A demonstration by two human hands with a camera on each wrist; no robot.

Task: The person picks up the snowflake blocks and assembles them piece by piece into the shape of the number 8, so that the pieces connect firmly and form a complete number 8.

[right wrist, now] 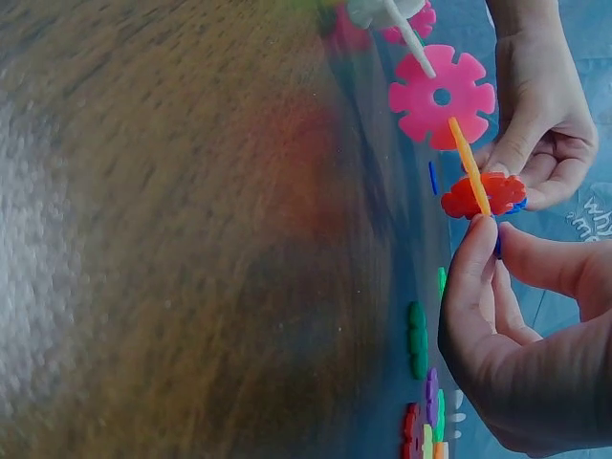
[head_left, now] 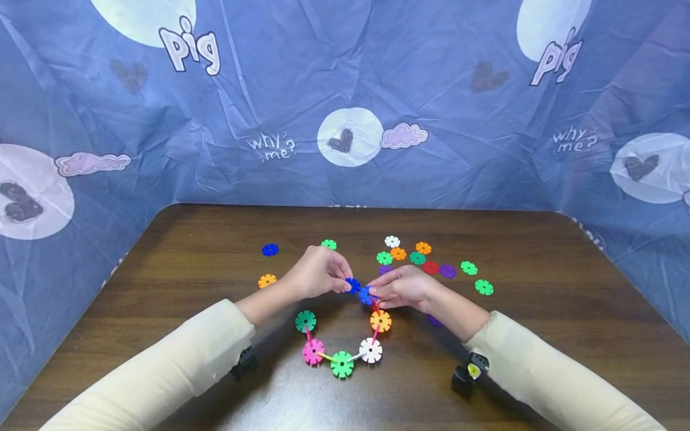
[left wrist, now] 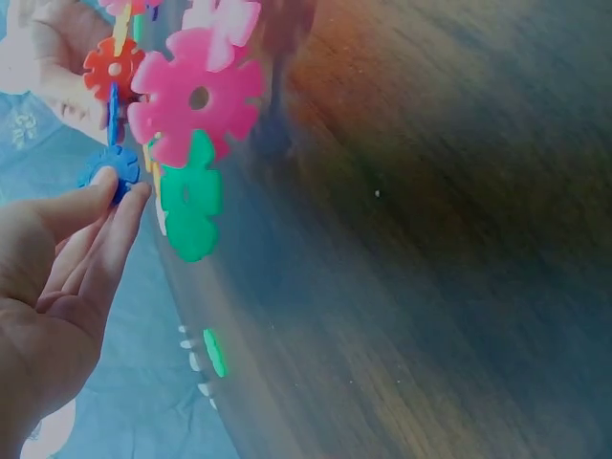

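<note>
My left hand (head_left: 322, 274) pinches a dark blue notched plastic disc (head_left: 353, 285) between thumb and fingers. Close beside it, my right hand (head_left: 405, 287) pinches another blue disc (head_left: 365, 295), at one end of a curved chain of interlocked discs. From there the chain runs through a red disc (head_left: 375, 305), orange (head_left: 380, 321), white (head_left: 371, 351), green (head_left: 342, 364) and pink (head_left: 313, 351) discs to a teal disc (head_left: 305, 321), with edge-on discs as links. The left wrist view shows thumb and fingertips on the blue disc (left wrist: 112, 174). Fingers partly hide where the blue discs meet.
Loose discs lie behind the right hand, among them a white one (head_left: 392, 241), a red one (head_left: 430, 267) and a green one (head_left: 484, 287). Toward the left are a blue disc (head_left: 270, 250) and an orange disc (head_left: 266, 281). A printed blue cloth (head_left: 302, 179) hangs behind the wooden table (head_left: 205, 239).
</note>
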